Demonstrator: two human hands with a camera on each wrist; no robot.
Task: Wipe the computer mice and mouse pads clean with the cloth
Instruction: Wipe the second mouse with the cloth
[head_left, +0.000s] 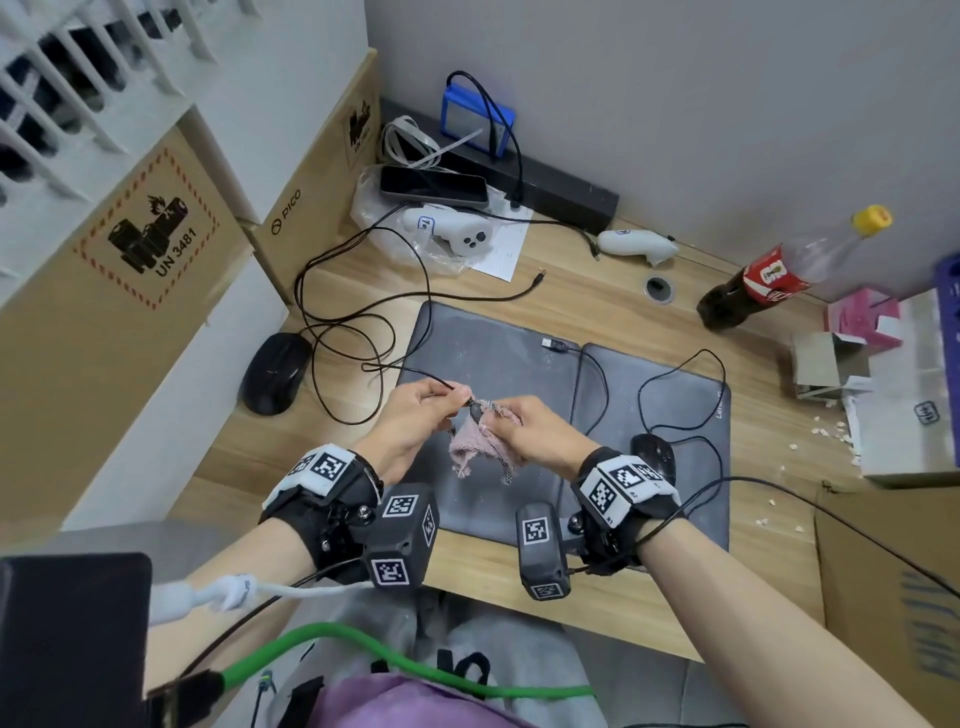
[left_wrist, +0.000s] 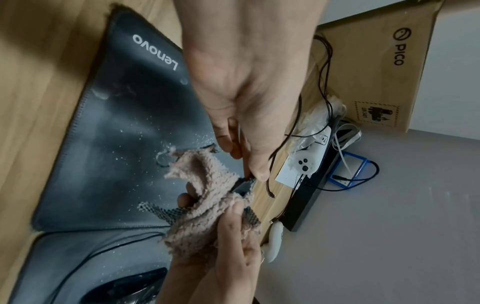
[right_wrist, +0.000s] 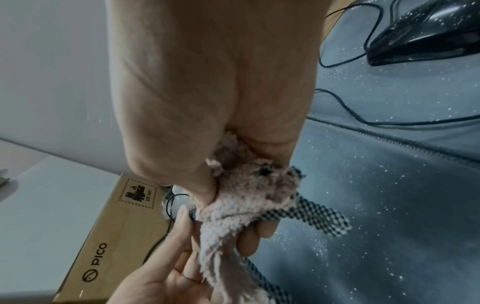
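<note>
Above the left grey mouse pad (head_left: 493, 358), my left hand (head_left: 457, 400) pinches the USB plug (left_wrist: 242, 186) of a black mouse cable. My right hand (head_left: 498, 421) grips a pink fluffy cloth (head_left: 478, 447) with a checked edge, wrapped around that plug. In the left wrist view the plug's metal end pokes into the cloth (left_wrist: 207, 185). In the right wrist view the cloth (right_wrist: 246, 197) is bunched between thumb and fingers. One black mouse (head_left: 275, 371) lies on the table at left. A second mouse (head_left: 655, 457) sits on the Lenovo pad (head_left: 685, 405). White specks dust both pads.
Cardboard boxes (head_left: 317, 197) line the left side. At the back lie a phone (head_left: 434, 187), two white controllers (head_left: 457, 234) and a blue battery pack (head_left: 472, 119). A cola bottle (head_left: 769, 275) lies at right beside small boxes (head_left: 831, 364) and white crumbs. Loose black cables (head_left: 353, 332) loop across the table.
</note>
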